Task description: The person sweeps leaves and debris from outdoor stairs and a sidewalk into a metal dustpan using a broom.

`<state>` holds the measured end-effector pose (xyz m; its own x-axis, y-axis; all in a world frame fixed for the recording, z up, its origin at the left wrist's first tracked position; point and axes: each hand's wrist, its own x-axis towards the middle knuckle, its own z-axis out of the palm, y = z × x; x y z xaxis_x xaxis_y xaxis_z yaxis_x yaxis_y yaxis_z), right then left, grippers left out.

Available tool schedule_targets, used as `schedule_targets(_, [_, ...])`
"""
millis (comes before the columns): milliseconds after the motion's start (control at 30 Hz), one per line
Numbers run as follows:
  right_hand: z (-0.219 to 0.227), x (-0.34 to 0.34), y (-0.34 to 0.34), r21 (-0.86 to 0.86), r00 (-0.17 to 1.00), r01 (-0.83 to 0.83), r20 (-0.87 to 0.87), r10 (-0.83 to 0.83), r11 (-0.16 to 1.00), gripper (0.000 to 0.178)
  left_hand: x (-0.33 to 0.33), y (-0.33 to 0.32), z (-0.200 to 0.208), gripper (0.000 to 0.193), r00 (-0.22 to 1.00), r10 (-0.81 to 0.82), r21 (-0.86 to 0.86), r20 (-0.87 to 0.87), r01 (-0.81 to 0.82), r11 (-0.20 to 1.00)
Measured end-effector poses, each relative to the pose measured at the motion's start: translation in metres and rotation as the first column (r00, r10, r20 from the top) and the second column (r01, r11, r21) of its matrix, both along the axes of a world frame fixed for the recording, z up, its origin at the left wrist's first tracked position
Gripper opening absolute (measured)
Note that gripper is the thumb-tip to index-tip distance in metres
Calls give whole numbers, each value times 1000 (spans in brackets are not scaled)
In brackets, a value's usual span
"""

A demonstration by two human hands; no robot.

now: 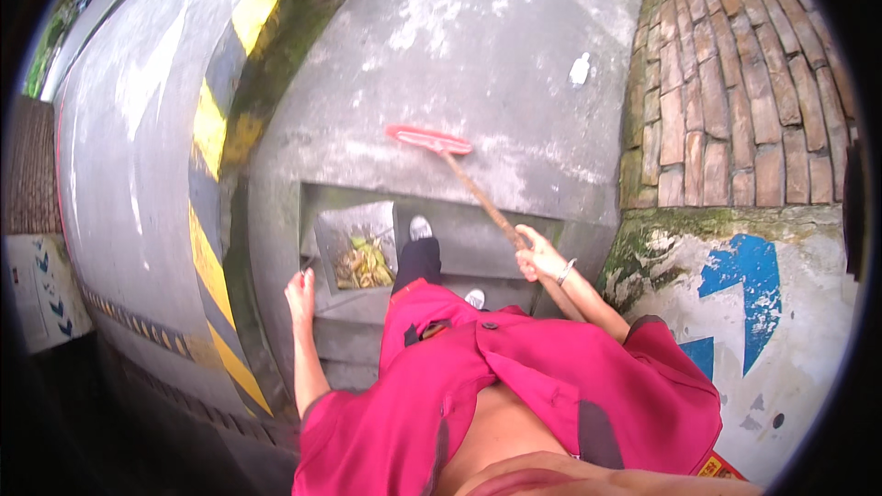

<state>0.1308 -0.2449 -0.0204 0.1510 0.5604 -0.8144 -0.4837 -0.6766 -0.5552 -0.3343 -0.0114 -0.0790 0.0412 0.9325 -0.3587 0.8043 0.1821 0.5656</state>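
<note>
My right hand (540, 254) is closed round the wooden handle of a broom (482, 197). Its wide red head rests on the concrete ahead, past the top of the steps. On the left, my left hand (300, 294) is closed beside a grey dustpan (372, 218). A dark tip shows above the fingers, apparently the dustpan's handle, most of which is hidden. Yellow and brown leaves (364, 263) lie inside the dustpan. It hangs or rests over the steps (344, 342); I cannot tell which.
Both my shoes are on the steps, one ahead of the other. A pale plastic bottle (579, 70) lies on the concrete at the far right. A yellow-and-black striped kerb (209, 129) runs along the left. A brick wall (726, 83) and a painted wall (661, 285) bound the right.
</note>
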Motion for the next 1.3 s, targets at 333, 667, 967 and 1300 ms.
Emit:
schedule_targets(333, [93, 54, 158, 58, 960, -145, 250, 126, 988, 67, 86, 168, 88, 39, 981, -188, 139, 47, 180, 974])
schedule_targets(667, [93, 172, 364, -96, 927, -138, 338, 163, 986, 64, 161, 335, 67, 33, 960, -278, 54, 43, 276, 960])
schedule_targets(967, [19, 273, 673, -339, 376, -609, 672, 638, 717, 50, 249, 488, 58, 32, 910, -412, 143, -45, 414, 899])
schedule_targets(1300, [12, 182, 680, -354, 186, -896, 249, 950, 268, 44, 287, 588, 2, 45, 843, -494, 66, -214, 517, 854])
